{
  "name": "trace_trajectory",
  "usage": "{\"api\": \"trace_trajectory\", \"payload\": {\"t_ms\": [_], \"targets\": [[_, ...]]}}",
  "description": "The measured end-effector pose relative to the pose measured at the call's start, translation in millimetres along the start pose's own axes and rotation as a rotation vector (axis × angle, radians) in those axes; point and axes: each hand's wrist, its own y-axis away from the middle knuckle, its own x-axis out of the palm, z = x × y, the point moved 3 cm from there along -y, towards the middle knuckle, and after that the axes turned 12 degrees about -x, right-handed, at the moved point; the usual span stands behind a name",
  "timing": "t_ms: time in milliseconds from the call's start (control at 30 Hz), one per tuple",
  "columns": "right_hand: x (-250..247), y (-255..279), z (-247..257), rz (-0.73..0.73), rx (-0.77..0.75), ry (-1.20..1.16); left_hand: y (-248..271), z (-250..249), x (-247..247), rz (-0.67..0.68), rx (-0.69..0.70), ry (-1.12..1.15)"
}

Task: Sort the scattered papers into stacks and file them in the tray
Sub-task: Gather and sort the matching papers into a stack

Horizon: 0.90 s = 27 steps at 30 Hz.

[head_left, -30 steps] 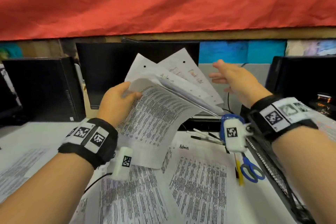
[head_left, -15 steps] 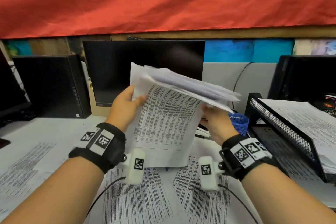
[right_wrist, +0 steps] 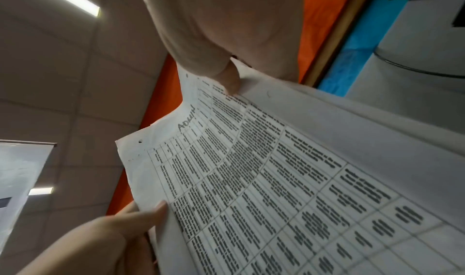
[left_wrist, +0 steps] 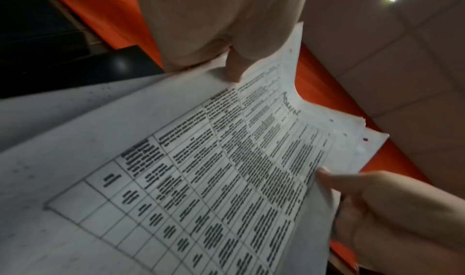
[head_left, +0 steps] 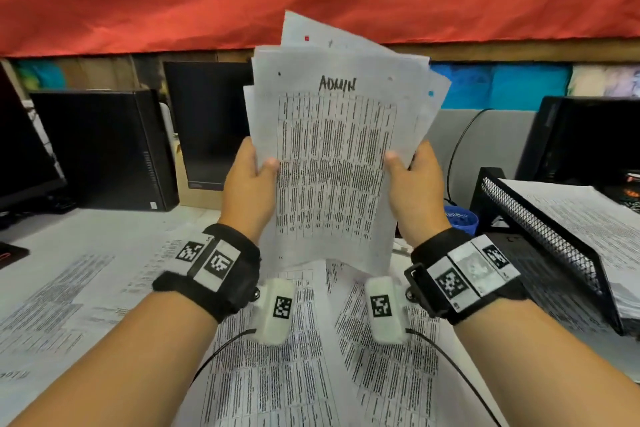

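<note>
I hold a bundle of printed sheets (head_left: 334,163) upright in front of me; the top page bears a handwritten "ADMIN" over a dense table. My left hand (head_left: 251,180) grips its left edge, thumb on the front. My right hand (head_left: 412,180) grips the right edge the same way. The sheets behind fan out unevenly at the top. The left wrist view shows the bundle (left_wrist: 214,170) with my left hand (left_wrist: 234,64) on one edge, and the right wrist view shows the bundle (right_wrist: 264,180) under my right hand (right_wrist: 231,78). More printed papers (head_left: 284,364) lie scattered on the desk below.
A black mesh tray (head_left: 540,243) holding a paper stack (head_left: 588,218) stands at the right. A blue cup (head_left: 462,218) sits beside it. Dark monitors (head_left: 207,121) and a black computer case (head_left: 104,149) line the back of the desk. Red cloth hangs above.
My right hand came in from the right and took the bundle's right edge. The sheets, earlier drooping from my left hand, now stand upright and higher between both hands.
</note>
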Motion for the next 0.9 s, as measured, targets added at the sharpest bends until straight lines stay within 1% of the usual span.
{"api": "trace_trajectory", "payload": {"t_ms": [67, 133, 233, 300, 433, 500, 600, 733, 800, 900], "targets": [[-2, 1, 1, -0.034, -0.042, -0.002, 7, -3, 2, 0.002, 0.028, 0.036], [-4, 6, -4, -0.053, -0.049, -0.006, 13, 2, 3, 0.002, 0.03, 0.069], [-3, 18, -18, -0.013, 0.013, -0.019, 19, 18, 4, 0.037, -0.045, 0.067], [-3, 24, -29, 0.021, 0.06, -0.004, 19, 27, 4, 0.036, -0.091, 0.03], [1, 25, -38, 0.037, 0.106, 0.054, 13, 28, 10, 0.042, -0.151, -0.008], [4, 18, -30, -0.007, 0.059, 0.034, 10, 19, 15, 0.038, -0.119, 0.033], [5, 5, -7, -0.087, -0.075, -0.024, 3, -2, 21, -0.006, -0.006, 0.083], [2, -5, 21, -0.1, -0.238, -0.039, 2, -22, 24, -0.029, 0.095, 0.089], [-4, -8, 31, -0.111, -0.294, -0.004, 4, -26, 22, -0.039, 0.121, 0.091], [-12, -12, 37, -0.117, -0.309, 0.019, 7, -25, 17, -0.037, 0.113, 0.094]]}}
